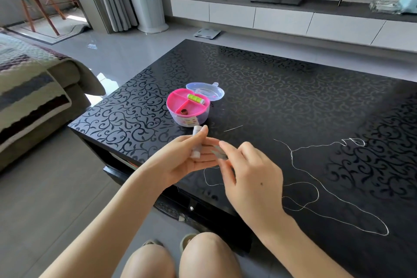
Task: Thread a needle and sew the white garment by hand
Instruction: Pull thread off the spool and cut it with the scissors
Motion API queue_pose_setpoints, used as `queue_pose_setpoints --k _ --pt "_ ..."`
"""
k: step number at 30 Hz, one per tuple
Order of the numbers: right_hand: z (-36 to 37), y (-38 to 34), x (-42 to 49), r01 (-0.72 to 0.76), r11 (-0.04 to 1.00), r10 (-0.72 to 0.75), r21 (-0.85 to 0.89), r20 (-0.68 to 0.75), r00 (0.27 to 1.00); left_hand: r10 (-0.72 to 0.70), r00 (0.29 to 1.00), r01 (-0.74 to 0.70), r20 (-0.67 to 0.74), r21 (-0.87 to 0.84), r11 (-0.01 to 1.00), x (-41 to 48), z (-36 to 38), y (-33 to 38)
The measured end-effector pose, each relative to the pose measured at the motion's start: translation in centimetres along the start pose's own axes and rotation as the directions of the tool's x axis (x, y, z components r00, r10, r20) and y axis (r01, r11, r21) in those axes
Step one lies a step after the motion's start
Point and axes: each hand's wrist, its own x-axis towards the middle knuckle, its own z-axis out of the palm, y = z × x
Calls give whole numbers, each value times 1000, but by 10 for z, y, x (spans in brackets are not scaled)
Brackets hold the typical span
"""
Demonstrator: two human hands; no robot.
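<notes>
My left hand [189,160] is palm up over the table's near edge, its thumb pressing a white thread spool [196,142] against the fingers. My right hand [250,176] pinches a small grey metal tool [220,152], blurred, over the left fingertips. A long white thread [316,187] lies in loose loops across the black table [293,97], running back toward my hands. A bare needle [233,128] lies on the table beyond my hands. No white garment is in view.
A round pink sewing box [188,107] with a green spool and its clear lid open stands behind my left hand. A sofa with a striped cover [29,88] is at left. My knees are below the table edge.
</notes>
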Motion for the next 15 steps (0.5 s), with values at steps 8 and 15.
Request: queue_pose_setpoints --k 8,15 --pt "8 2 5 28 992 -22 -123 49 999 -48 999 48 -22 14 999 5 6 -1" --pt "8 4 5 37 994 -37 -101 7 999 -59 998 60 -36 24 998 7 7 -1"
